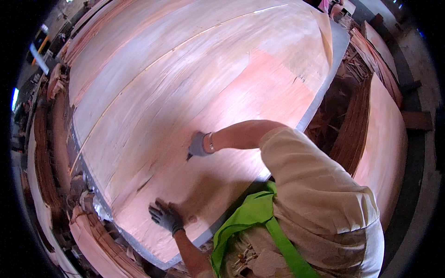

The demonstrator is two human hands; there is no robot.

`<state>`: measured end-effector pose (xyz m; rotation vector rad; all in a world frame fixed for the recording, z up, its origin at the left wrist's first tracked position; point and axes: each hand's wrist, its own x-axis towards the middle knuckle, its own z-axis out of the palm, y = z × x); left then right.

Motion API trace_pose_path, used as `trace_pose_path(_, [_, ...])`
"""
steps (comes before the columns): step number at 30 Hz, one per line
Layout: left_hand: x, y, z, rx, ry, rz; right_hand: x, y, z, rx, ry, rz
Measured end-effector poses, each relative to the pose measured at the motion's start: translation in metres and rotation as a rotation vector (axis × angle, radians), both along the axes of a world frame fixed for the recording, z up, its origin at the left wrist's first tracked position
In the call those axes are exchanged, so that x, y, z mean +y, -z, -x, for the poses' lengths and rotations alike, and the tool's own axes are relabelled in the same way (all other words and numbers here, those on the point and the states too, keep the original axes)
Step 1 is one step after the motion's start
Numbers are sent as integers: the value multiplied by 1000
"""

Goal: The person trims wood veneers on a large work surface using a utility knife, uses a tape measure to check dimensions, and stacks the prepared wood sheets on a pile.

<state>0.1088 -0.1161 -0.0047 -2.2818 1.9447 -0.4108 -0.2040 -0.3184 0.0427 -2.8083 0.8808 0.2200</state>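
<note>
The head view shows, from the left, a curved-looking pile of pinkish wood veneer sheets (99, 245) beside the grey-edged flat bench (341, 45), then the left hand (165, 216) in a dark grey knit glove, lying palm down with fingers spread on the near part of a broad, thin, pink-and-cream wood veneer sheet (185, 88). That sheet covers most of the bench, running beneath both hands and well beyond them. Further right and farther in, the grey-gloved right hand (199, 144) is narrow and curled against its surface, with a small dark tip below; I cannot tell whether it grips anything.
</note>
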Motion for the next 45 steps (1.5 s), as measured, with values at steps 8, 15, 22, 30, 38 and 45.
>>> trace_pose_path(8, [-6, 8, 5, -61, 67, 6, -71, 25, 244, -570, 295, 30])
trace_pose_path(15, [-104, 7, 195, 148, 342, 165, -55, 12, 298, -532, 405, -15])
trace_pose_path(22, [-171, -8, 391, 238, 239, -50, -45, -12, 332, -374, 443, -19])
trace_pose_path(30, [-161, -18, 388, 232, 254, -31, -47, -18, 494, -245, 582, -127])
trace_pose_path(38, [-163, -15, 389, 251, 304, -13, 0, -15, 635, 456, 499, 83])
trace_pose_path(45, [-159, -15, 384, 261, 226, -59, 113, -35, 569, -261, 896, 135])
